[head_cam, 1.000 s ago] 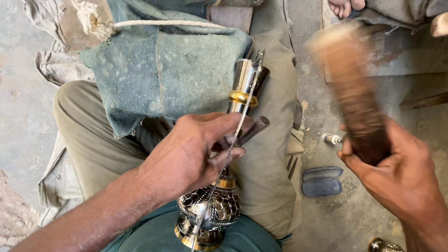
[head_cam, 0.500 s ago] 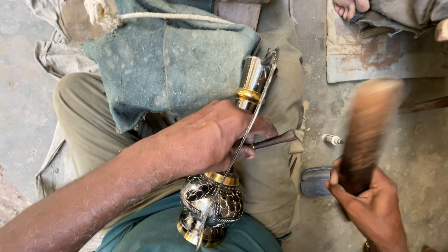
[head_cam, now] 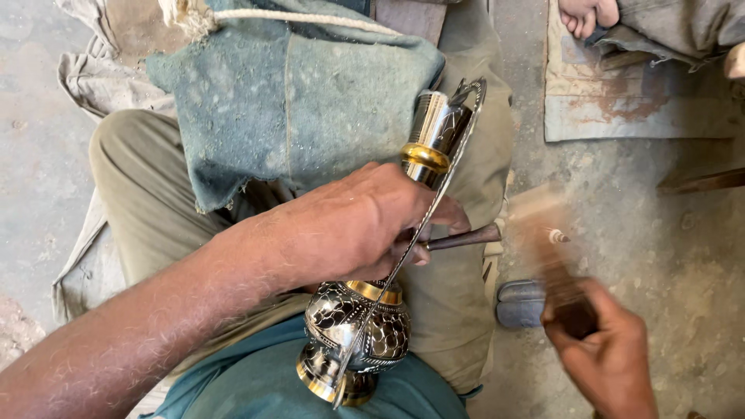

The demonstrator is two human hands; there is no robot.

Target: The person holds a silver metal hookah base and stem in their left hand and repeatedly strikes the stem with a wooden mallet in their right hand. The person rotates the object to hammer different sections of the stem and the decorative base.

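The concrete floor (head_cam: pixel 660 233) takes up the right side and the left edge of the view, grey and dusty. On it the person sits with olive-trousered legs (head_cam: pixel 140 194) folded, and a worn blue-green cloth (head_cam: pixel 310 109) is draped over the lap, with a pale rope (head_cam: pixel 295 17) running across its top edge. A flat, stained mat (head_cam: pixel 621 101) lies on the floor at upper right, and another person's toes (head_cam: pixel 586 12) show at its top edge.

Across the lap lies a tall ornate metal vessel (head_cam: pixel 361 334), tilted so that its engraved, dark-patterned belly and brass-ringed foot are nearest the camera and its polished neck with a brass band points up and away toward the cloth. A thin curved handle runs along its right side from neck to foot.

The left hand (head_cam: pixel 357 225) is closed over the middle of the vessel, pressing it down on the lap, and its fingers also pinch a slim dark chisel (head_cam: pixel 462 238) whose end sticks out to the right, just beside the handle.

The right hand (head_cam: pixel 609 361) is at lower right, well apart from the vessel, wrapped around the lower end of a wooden mallet (head_cam: pixel 551 248), which is blurred by motion. A small dark pouch (head_cam: pixel 521 302) lies on the floor just left of that hand, and a small pale bit (head_cam: pixel 556 236) lies on the floor near the mallet
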